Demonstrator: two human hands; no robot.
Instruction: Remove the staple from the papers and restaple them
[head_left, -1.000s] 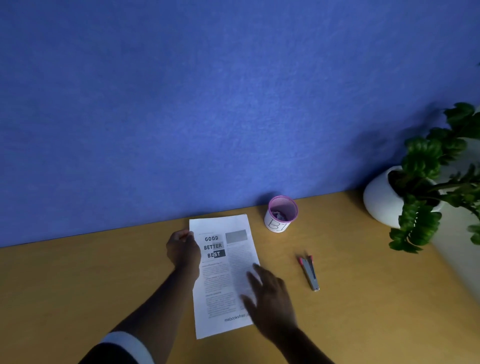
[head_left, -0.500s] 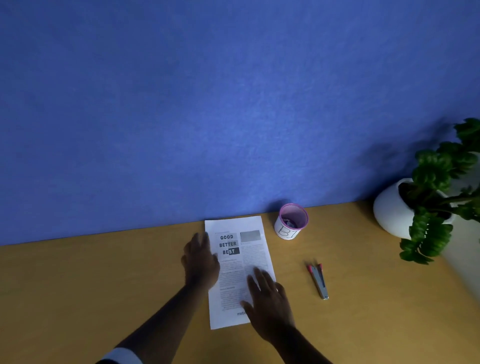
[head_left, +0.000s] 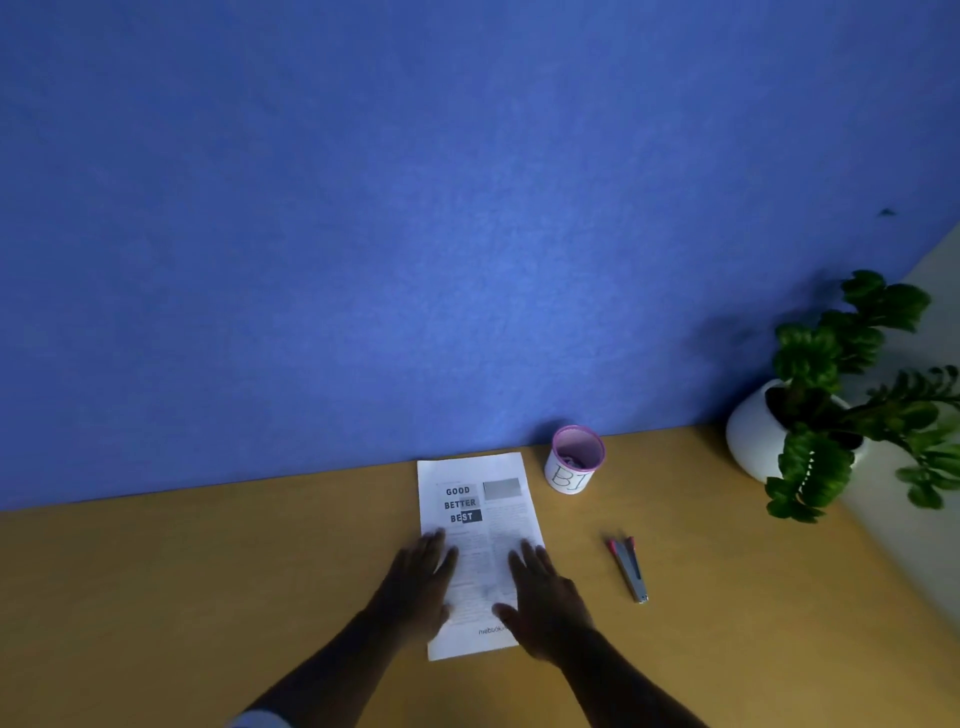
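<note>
White papers (head_left: 480, 525) under both flat hands, bare desk (head_left: 156, 597) leftward.

Both my arms reach forward, left hand (head_left: 415, 582) and right hand (head_left: 545, 597) lying flat, palms down, fingers (head_left: 524, 558) spread, side by side.

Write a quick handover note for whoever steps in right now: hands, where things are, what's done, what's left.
Left hand: open, flat on the papers' left edge.
Right hand: open, flat on their lower right part.
Papers lie on the desk by the blue wall. The stapler lies untouched to their right; a pink-rimmed cup stands behind it.
Done: cannot tell, the staple is too small to see.
Left: likely removing the staple, then restapling.
</note>
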